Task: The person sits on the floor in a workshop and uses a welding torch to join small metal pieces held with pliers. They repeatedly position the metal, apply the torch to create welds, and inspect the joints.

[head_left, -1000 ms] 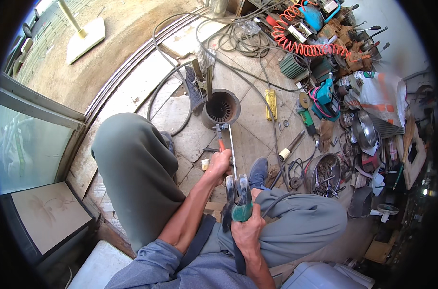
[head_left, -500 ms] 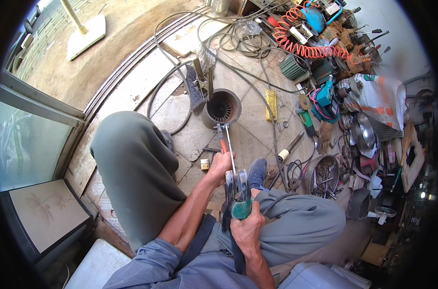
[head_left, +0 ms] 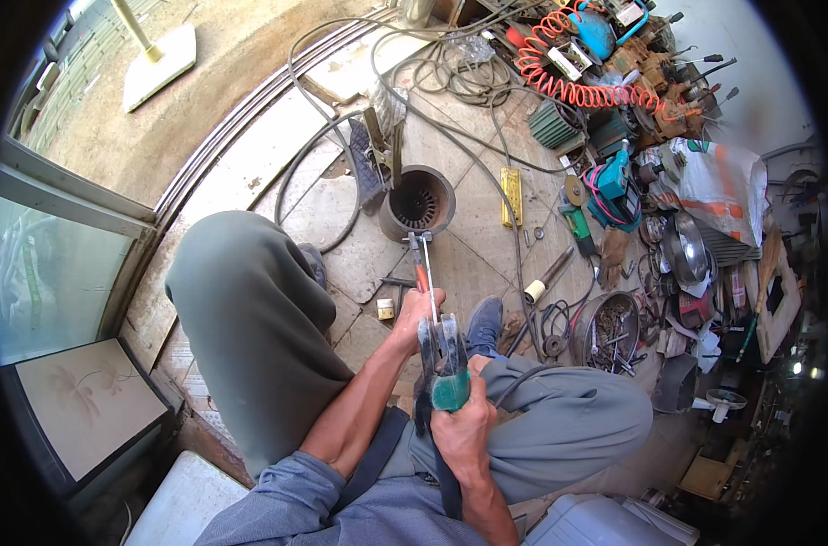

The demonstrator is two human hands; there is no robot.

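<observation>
My left hand [head_left: 417, 314] is closed around red-handled pliers [head_left: 421, 276], whose jaws meet the near rim of an upright metal cylinder [head_left: 418, 227]. The cylinder is open at the top, with slots round its inside. My right hand [head_left: 467, 426] grips the green handle of a welding electrode holder [head_left: 450, 391] with dark jaws. A thin pale welding rod [head_left: 430, 273] runs from those jaws past my left hand toward the plier tips. Whether the rod touches the metal there, I cannot tell. Just left of the pliers stands a small white jar [head_left: 386, 308].
A dark metal clamp [head_left: 394, 155] stands against the cylinder's far side. Cables [head_left: 468, 150] loop across the tiles. To the right lie a yellow power strip [head_left: 511, 196], a green angle grinder [head_left: 579, 227], a teal power tool [head_left: 619, 196] and a round pan [head_left: 605, 332] of metal parts.
The electrode holder in my right hand has shifted slightly left and forward, bringing its jaws closer to my left hand. The pliers and cylinder stay almost in place.
</observation>
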